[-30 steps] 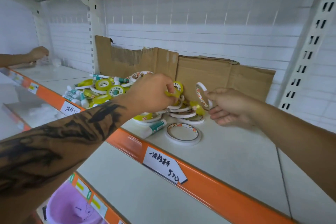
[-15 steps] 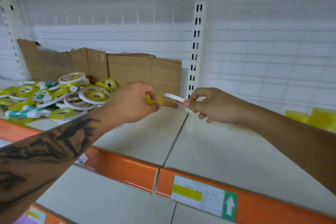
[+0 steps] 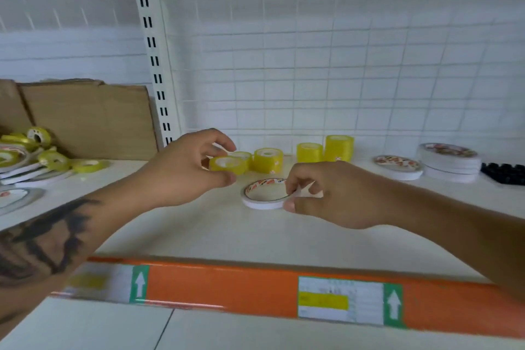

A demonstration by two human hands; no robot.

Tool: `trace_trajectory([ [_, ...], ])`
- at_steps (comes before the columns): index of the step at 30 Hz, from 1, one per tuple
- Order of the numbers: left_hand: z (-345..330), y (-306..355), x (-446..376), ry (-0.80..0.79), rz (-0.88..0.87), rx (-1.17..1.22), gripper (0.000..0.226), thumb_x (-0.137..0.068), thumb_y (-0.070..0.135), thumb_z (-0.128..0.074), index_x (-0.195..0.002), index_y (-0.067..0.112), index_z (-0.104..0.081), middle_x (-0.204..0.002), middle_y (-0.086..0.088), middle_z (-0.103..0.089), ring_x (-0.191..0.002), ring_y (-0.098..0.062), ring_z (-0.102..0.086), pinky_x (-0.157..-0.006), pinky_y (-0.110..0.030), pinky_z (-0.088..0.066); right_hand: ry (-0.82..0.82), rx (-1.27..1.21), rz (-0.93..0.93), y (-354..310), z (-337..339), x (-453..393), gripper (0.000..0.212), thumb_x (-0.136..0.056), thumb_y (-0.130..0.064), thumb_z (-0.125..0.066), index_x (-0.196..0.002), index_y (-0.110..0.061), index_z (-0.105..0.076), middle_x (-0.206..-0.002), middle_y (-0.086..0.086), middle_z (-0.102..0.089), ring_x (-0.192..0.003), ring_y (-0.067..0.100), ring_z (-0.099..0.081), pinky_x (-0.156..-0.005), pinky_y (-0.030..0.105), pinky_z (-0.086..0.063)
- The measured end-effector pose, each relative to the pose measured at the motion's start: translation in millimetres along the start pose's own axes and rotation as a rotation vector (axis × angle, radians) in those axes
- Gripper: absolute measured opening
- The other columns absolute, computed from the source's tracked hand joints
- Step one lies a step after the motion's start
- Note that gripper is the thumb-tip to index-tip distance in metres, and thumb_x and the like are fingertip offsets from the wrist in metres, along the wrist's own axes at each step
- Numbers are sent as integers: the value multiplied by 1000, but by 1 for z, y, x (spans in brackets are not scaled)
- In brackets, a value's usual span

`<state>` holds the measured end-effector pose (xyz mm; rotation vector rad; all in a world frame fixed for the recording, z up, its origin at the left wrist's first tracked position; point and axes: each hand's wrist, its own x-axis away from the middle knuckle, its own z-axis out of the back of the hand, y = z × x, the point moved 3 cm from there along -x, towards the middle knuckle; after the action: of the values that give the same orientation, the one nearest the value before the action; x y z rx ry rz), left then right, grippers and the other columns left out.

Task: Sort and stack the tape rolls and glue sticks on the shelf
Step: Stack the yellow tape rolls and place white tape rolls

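Tape is being sorted onto the white shelf (image 3: 199,236), and both hands are busy at its middle. From where I stand, the left hand (image 3: 184,173) pinches a small yellow roll (image 3: 228,165) between thumb and fingers, its hole facing up, just short of the row of yellow rolls (image 3: 284,158) that stands toward one o'clock along the back wall. The nearest of that row sits just behind the held one, at twelve o'clock from the left hand, so I judge that roll goes straight back or on top of a neighbour. The right hand (image 3: 329,193) grips the edge of a flat white roll (image 3: 264,197), which lies close to level on the shelf, or barely above it; I cannot tell which. The stacks of white rolls (image 3: 449,162) are well apart from it, toward two o'clock, and the right hand is the nearer one, so that roll likely travels sideways to the right. Off at nine o'clock the unsorted heap (image 3: 37,156) waits in front of a cardboard sheet (image 3: 85,119).
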<state>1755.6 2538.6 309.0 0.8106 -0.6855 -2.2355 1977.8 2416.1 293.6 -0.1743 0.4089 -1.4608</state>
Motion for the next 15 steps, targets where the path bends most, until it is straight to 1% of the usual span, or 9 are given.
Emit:
trace_trajectory([
  [3,-34,34,-6,-93,-13,76,41,-64,36,-80,-103,37,-67,-106,13,-76,-86,-13,-68,-79,-31,-49,-6,22,12,24,6,23,22,-91,-56,-64,-106,-40,-61,-112,-18,-63,-105,10,-60,-95,38,-50],
  [5,-53,48,-9,-135,-8,135,46,-63,30,-82,-106,32,-68,-107,6,-77,-89,-10,-69,-87,-35,-52,-22,25,12,35,9,33,22,-91,-58,-63,-106,-42,-60,-109,-18,-63,-106,9,-59,-95,39,-50],
  [7,-66,57,-12,-149,-3,163,49,-62,27,-84,-108,31,-68,-107,3,-77,-97,-11,-71,-98,-40,-52,-36,29,18,42,13,40,23,-90,-62,-60,-106,-46,-59,-110,-22,-60,-108,6,-58,-95,37,-50],
  [9,-74,62,-15,-168,-1,181,50,-64,25,-84,-111,30,-67,-109,2,-77,-103,-22,-71,-104,-48,-52,10,14,23,45,20,44,24,-88,-64,-60,-105,-47,-59,-115,-23,-60,-108,1,-58,-94,35,-50],
  [11,-76,65,-19,-199,-9,214,54,-68,20,-86,-117,29,-65,-113,-1,-76,-106,-33,-69,-105,-53,-51,104,-42,19,46,28,44,22,-86,-62,-65,-97,-43,-63,-113,-23,-62,-103,-4,-60,-90,31,-50],
  [13,-77,67,-23,-251,-34,273,58,-76,11,-86,-127,28,-62,-118,-4,-75,-108,-33,-70,-106,-51,-52,181,-127,23,46,38,43,21,-83,-58,-70,-92,-40,-65,-109,-23,-65,-97,-4,-65,-83,27,-51],
  [15,-77,70,-28,-292,-69,329,65,-79,5,-82,-135,28,-58,-124,-6,-72,-114,-29,-69,-102,-42,-54,222,-219,47,45,46,39,20,-82,-52,-73,-92,-36,-65,-104,-20,-69,-92,1,-69,-73,27,-50],
])
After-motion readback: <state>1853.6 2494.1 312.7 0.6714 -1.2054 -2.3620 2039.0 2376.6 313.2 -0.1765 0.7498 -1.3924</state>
